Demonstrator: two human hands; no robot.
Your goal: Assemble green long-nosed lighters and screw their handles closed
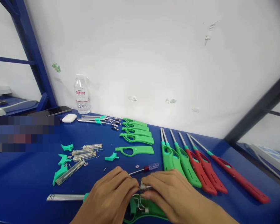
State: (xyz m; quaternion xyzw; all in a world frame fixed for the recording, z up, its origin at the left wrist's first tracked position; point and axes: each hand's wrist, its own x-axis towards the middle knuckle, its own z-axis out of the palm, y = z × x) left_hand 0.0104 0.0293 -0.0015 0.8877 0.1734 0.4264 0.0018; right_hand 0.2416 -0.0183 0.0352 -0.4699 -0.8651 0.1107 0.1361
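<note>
Green open lighter (142, 210) | L hand (112, 197) & R hand (170, 196) palms down over it, fingertips pinching small metal part (144, 187) | screwdriver (146, 169) just beyond.

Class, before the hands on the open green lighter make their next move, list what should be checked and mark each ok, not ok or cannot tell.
1. Both hands on the small metal part: left hand, right hand: ok.
2. Open green lighter flat on the table: ok.
3. White wires seated: cannot tell.
4. Screwdriver close by: ok.
5. Loose screws gathered: not ok.
</note>
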